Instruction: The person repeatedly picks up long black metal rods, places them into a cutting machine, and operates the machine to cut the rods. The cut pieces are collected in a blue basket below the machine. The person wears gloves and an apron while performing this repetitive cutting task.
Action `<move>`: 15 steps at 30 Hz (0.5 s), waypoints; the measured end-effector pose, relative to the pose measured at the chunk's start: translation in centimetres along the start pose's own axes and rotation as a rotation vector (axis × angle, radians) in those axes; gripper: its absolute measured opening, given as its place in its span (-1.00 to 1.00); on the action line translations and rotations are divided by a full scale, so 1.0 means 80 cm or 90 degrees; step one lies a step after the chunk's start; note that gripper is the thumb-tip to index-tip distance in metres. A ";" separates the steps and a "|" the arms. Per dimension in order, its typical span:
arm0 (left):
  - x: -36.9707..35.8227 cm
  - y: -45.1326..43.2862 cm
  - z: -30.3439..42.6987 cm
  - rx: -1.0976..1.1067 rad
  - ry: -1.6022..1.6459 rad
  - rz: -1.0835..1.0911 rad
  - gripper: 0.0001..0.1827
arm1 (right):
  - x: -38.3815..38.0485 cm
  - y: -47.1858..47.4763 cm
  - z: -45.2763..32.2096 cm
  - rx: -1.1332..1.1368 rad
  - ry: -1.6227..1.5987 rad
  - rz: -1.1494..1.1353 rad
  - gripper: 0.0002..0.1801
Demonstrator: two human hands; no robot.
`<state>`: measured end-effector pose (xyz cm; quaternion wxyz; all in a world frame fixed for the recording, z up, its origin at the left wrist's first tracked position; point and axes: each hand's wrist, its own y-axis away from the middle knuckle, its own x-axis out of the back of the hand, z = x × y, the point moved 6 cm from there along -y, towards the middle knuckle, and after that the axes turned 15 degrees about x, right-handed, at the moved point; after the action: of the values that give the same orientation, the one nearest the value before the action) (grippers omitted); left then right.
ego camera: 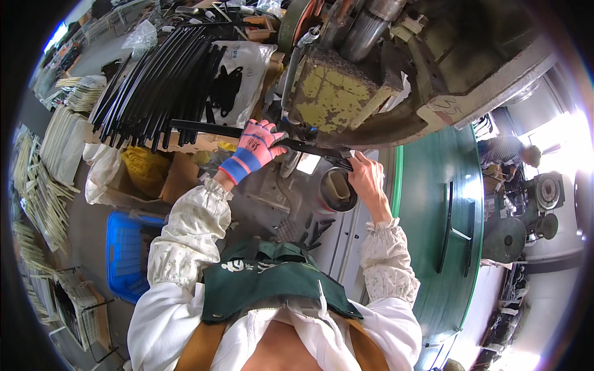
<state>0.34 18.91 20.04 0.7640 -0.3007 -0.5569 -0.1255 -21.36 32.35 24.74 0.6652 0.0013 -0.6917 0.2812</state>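
Observation:
My left hand (254, 147), in a pink and blue work glove, grips a long black bar (209, 127) near its middle. The bar lies almost level across the front of a worn press machine (332, 92) with flaking yellow paint. At the bar's right end my bare right hand (369, 178) holds on with thumb and fingers, beside a small metal piece (345, 154). What the right fingertips pinch is partly hidden. Below the bar stands a round tin (338, 204) with a pale oval container inside.
Many black bars (153, 88) are stacked on the left, beside flat black parts (226, 90) on a white sack (246, 69). A blue crate (118, 259) and an open carton (178, 178) stand lower left. On the right, a green table (422, 278) carries a black frame (449, 227).

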 end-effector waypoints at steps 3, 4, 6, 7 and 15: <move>0.003 -0.014 0.004 0.014 0.022 -0.047 -0.48 | -0.014 -0.003 0.001 -0.042 -0.008 -0.049 -0.47; -0.001 -0.011 0.004 0.020 0.056 -0.072 -0.49 | -0.014 0.002 -0.011 -0.029 0.034 -0.057 -0.39; -0.003 -0.007 -0.002 0.037 0.055 -0.081 -0.50 | 0.014 -0.009 -0.056 0.009 -0.022 0.059 -0.54; -0.005 -0.003 -0.009 0.049 0.053 -0.088 -0.50 | 0.026 -0.017 -0.077 0.000 -0.082 0.084 -0.71; 0.012 0.077 0.011 0.152 0.524 0.102 -0.72 | -0.077 0.027 -0.121 -0.326 -1.173 -0.143 -0.71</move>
<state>3.23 24.47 19.15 0.9590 -0.1776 -0.1917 -0.1100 -12.54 35.68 17.77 -0.1359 0.1427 -0.9788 -0.0553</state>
